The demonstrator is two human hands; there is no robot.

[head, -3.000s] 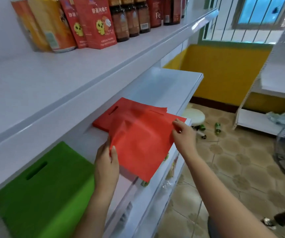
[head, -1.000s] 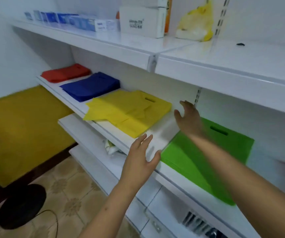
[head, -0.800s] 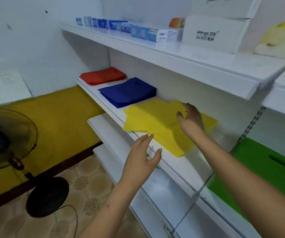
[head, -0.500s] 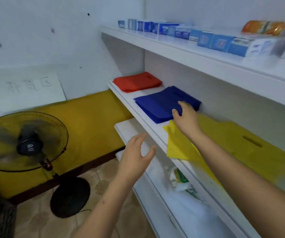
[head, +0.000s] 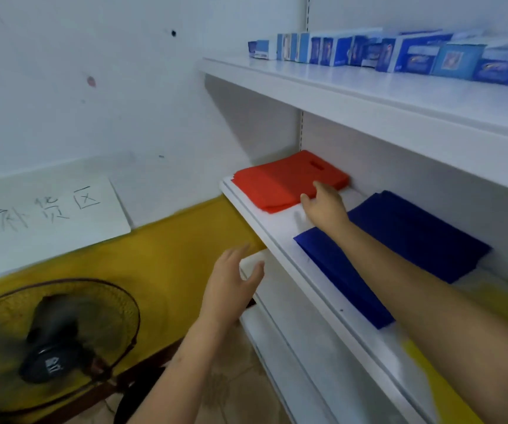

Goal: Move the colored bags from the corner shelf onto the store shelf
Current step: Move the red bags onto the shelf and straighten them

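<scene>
Hovering in front of the shelf [head: 280,240], the left hand [head: 231,289] holds nothing, fingers spread. The right hand [head: 323,203] rests on the red bags [head: 280,182], fingers loosely straight. Blue bags [head: 399,240] lie just beside, under that forearm.

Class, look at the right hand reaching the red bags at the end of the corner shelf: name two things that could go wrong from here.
1. The right hand touches only the near edge of the red bags; lifting there may take just the top bags or let the stack fan out.
2. The forearm passes over the blue bags, so pulling back could drag them towards the shelf edge.
</scene>
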